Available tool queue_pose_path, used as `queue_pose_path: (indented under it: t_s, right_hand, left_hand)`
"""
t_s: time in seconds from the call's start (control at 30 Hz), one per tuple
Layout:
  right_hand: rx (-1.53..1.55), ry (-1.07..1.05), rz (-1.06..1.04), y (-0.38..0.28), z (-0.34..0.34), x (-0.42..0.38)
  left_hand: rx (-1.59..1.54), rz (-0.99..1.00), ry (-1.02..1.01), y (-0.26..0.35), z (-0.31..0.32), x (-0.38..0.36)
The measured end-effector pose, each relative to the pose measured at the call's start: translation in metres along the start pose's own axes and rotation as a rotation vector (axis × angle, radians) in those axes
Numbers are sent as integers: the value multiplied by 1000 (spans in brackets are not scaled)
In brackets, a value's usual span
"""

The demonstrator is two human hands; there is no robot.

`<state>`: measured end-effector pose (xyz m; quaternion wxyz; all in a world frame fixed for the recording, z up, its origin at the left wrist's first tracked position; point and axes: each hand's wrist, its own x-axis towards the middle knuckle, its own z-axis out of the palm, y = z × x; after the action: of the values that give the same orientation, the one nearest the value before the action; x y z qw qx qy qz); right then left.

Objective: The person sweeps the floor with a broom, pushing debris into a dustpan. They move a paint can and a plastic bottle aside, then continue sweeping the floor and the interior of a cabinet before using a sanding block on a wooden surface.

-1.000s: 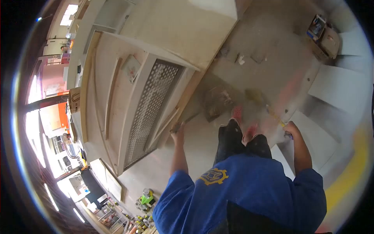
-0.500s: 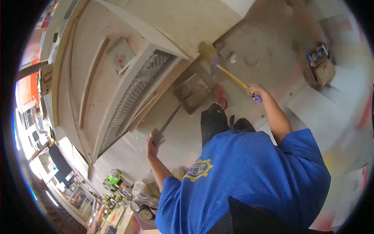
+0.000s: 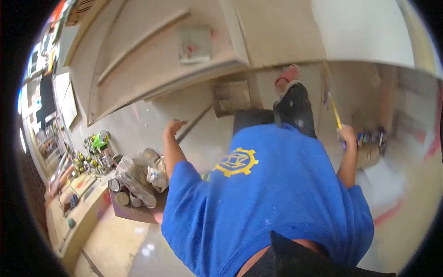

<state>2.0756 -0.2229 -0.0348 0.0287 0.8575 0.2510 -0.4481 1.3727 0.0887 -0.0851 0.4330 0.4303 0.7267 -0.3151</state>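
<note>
My right hand [image 3: 348, 134] is closed round the purple-gripped end of a yellow-handled broom [image 3: 336, 113]. The broom's head is blurred near the base of the pale cabinet. On my left, a long dark handle runs from my left hand [image 3: 174, 127] to a dusty dustpan [image 3: 232, 98] on the floor. The fingers of that hand are partly hidden and seem to curl at the handle. My foot, in a red shoe [image 3: 288, 75], steps forward to the right of the dustpan.
A large pale cabinet [image 3: 277, 32] fills the upper view, with a small dusty square panel [image 3: 194, 44] on it. At left, a plastic bag [image 3: 134, 173] and cans stand on a box, near several green power tools [image 3: 99, 140]. A cardboard box [image 3: 369, 154] with items lies at right.
My view has turned and my body has moved forward, one foot now stepping ahead. The broom has swung to the right side of the view, away from the dustpan. Both hands keep their tools.
</note>
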Motion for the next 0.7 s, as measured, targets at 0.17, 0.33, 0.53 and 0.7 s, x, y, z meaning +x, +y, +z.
queue_pose_path:
  t_s: [0.17,0.33,0.53,0.7]
  right_hand:
    - [53,-94,-38,-54,-101,75]
    - [-20,-138,-220,-131,-196,170]
    - [-109,-138,-350,-254,-310,211]
    - [-126,-131,-418,-353,-376,267]
  left_hand:
    - [502,171,439,2,32,78]
    - [25,-56,-326,182,37,-70]
    - [-101,620,-317,440,-54,-223]
    - [-649,957,328,539,-193,-217]
